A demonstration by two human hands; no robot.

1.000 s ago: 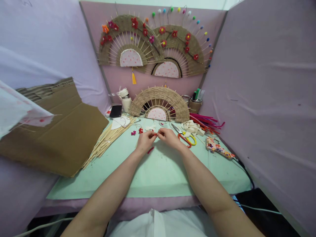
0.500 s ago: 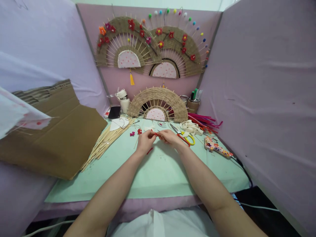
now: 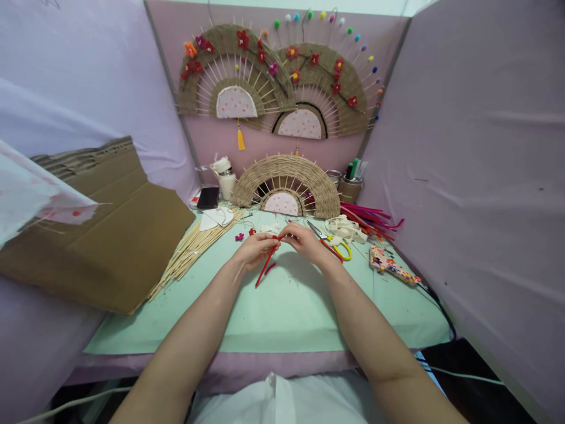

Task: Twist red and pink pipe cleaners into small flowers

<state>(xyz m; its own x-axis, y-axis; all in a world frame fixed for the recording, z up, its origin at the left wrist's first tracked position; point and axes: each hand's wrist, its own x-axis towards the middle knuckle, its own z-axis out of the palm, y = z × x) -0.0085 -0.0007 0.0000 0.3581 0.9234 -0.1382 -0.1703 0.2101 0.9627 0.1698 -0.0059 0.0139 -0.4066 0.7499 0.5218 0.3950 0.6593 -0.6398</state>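
Observation:
Between my hands is a red pipe cleaner (image 3: 265, 270), its straight end hanging down toward me and its upper end bent at my fingertips. My left hand (image 3: 256, 249) pinches it near the bend. The fingers of my right hand (image 3: 302, 240) close on the same upper end. A short dark red piece (image 3: 271, 267) lies on the table just beneath. Beyond my left hand are a small magenta flower (image 3: 239, 237) and a red flower (image 3: 252, 232), the latter partly hidden. Scissors (image 3: 339, 249) with yellow and red handles lie right of my right hand.
A woven fan (image 3: 286, 168) stands at the back. Thin sticks (image 3: 189, 253) and a cardboard sheet (image 3: 97, 235) are at left. On the right lie a flowered glue gun (image 3: 392, 268) with its cord, a cream bundle of strips (image 3: 346, 228) and magenta pipe cleaners (image 3: 375, 218).
My left hand has turned, so the red pipe cleaner's long end now shows below it. My right hand's fingers have risen slightly over the bend. The view has shifted a little.

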